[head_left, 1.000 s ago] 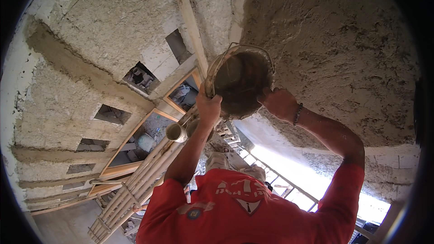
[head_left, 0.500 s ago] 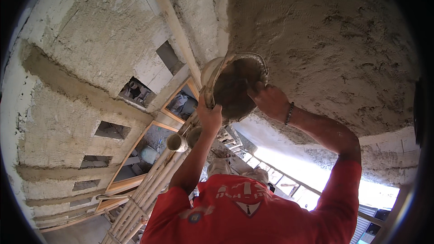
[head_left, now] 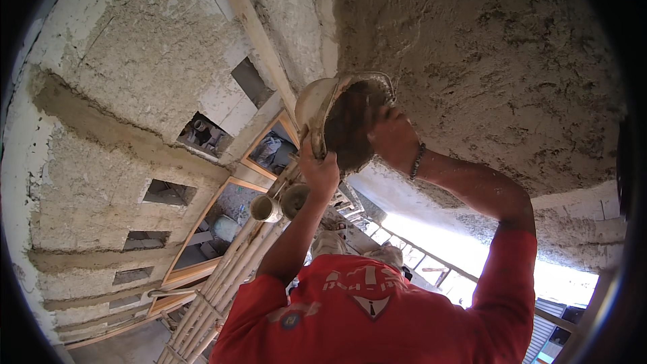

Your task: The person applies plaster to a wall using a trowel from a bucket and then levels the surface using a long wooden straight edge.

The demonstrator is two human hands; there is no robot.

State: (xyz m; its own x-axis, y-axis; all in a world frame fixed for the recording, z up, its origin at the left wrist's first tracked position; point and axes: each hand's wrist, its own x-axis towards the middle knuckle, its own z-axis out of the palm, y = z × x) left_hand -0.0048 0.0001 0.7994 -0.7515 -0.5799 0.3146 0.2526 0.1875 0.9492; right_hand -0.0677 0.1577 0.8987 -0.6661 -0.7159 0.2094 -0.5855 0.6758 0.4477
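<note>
A pale, mortar-smeared bucket [head_left: 313, 100] is tilted in front of me, its open mouth showing wet brown-grey mortar [head_left: 345, 128]. My left hand [head_left: 319, 172] is closed around the near left part of its rim. At the right side of the mouth, my right hand [head_left: 395, 138] has its fingers curled, slightly smeared by motion. What those fingers hold is hidden against the dark inside of the bucket. Just beyond, a wall [head_left: 485, 74] wears rough, damp brown plaster.
Bamboo poles [head_left: 209, 303] are lashed together at lower left, with two round containers, a pale one [head_left: 265, 209] and a darker one [head_left: 294, 200], near their upper end. A wooden board [head_left: 259, 40] runs along the left wall [head_left: 135, 87], which has several square openings.
The bucket has tipped further, and its mouth has turned more to the right. My left hand shifted slightly right with the rim; my right hand moved a little left at the mouth.
</note>
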